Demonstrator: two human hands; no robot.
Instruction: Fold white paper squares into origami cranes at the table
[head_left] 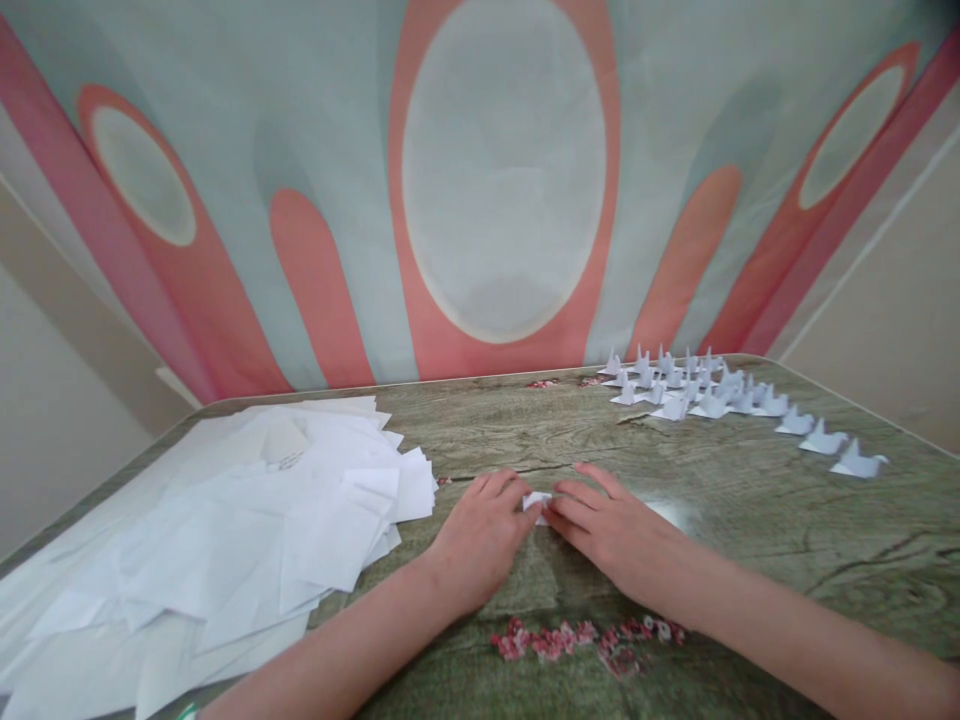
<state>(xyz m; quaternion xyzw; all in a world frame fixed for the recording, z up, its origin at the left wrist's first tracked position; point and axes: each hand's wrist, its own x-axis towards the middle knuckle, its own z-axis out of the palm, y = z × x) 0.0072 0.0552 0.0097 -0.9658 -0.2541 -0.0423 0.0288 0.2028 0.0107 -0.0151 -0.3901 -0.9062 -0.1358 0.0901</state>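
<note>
A person's two bare hands meet over a small piece of folded white paper [531,501] just below the center of the frame, on a wood-patterned worktop [480,425]. The left hand [480,540] has its grip drawn closed, thumb and fingers on the paper's left part; the right hand [611,525] brings bunched fingertips to the right end, one finger raised clear, though its grip is too hidden to tell whether it pinches the paper or only touches it. A broad, loose heap of white paper sheets [247,545] spreads across the lower left, its near edge running out of the frame. At the right, below mid-height, white folded paper birds [711,402] stand clustered near the worktop's far edge, with a single line of them trailing toward the right side. Pink flower decoration [551,640] shows at bottom center, between the forearms. Behind, a pale gray-green backdrop [502,170] with coral shapes and ovals fills the upper frame.
</note>
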